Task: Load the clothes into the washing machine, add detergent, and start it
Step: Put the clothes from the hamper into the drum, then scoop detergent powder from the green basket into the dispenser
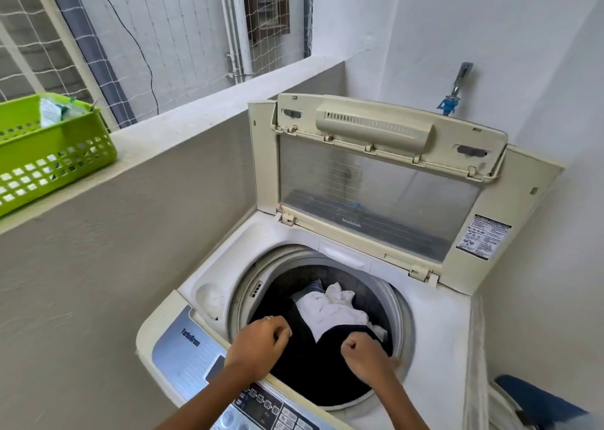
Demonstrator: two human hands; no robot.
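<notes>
A top-loading washing machine (434, 331) stands in the corner of a balcony, seen from above by the person using it. Its lid (379, 181), cream with a clear window, is folded up and stands upright at the back, leaving the round drum (397, 299) uncovered. The clothes lie inside the drum: crumpled white clothes (330, 312) towards the back and a large black garment (310, 370) filling the front. Both bare forearms reach in from the bottom edge. The left hand (258, 341), with a ring (267, 317) on one finger, and the right hand (364, 353) sit side by side just over the drum's front rim. The fingers (282, 330) of each hand are curled tight around the top edge of the black garment, which dips in a V between them so that the white clothes show through the gap. Along the machine's front edge, partly under the left forearm, runs a blue and grey control panel (186, 354) with rows of buttons. To the left, a low wall ends in a flat ledge (183, 132), and on it sits a bright green basket (58, 155) holding a pale packet (52, 112) – well apart from the machine. White netting (163, 37) covers the opening above the ledge. A tap (449, 102) with a blue fitting juts from the wall behind the lid, and something blue (536, 400) shows at the lower right corner.
</notes>
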